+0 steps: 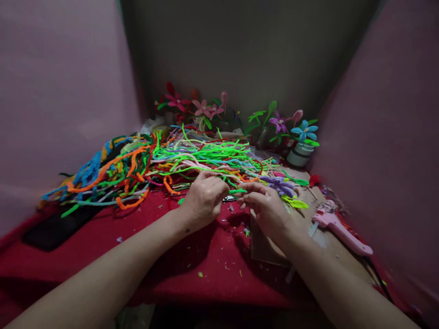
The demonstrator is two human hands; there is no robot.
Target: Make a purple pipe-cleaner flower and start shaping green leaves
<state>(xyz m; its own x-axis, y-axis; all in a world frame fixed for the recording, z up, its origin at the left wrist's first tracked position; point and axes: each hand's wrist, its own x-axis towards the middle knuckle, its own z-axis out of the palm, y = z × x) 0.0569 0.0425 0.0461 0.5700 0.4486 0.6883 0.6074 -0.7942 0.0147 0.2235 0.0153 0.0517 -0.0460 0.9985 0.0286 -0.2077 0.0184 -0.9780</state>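
Observation:
My left hand (205, 201) is closed, its fingers curled round a green pipe cleaner (236, 191) that sticks out toward the right. At that free end, my right hand (269, 210) has its thumb and fingers pinched together on the green piece. Both hands hover above the front of the table. Part of the green piece is hidden inside my left fist. A purple pipe-cleaner flower (279, 184) lies just past my right hand, with yellow-green leaves (295, 202) beside it. Behind my hands spreads a large heap of coloured pipe cleaners (219, 153).
A pink glue gun (343, 228) rests on a cardboard sheet (274, 253) at the right. Finished flowers stand along the back, one blue flower (304, 131) in a white jar (300, 155). A dark phone-like slab (56, 228) lies left on the red cloth (164, 269), which is dotted with scraps.

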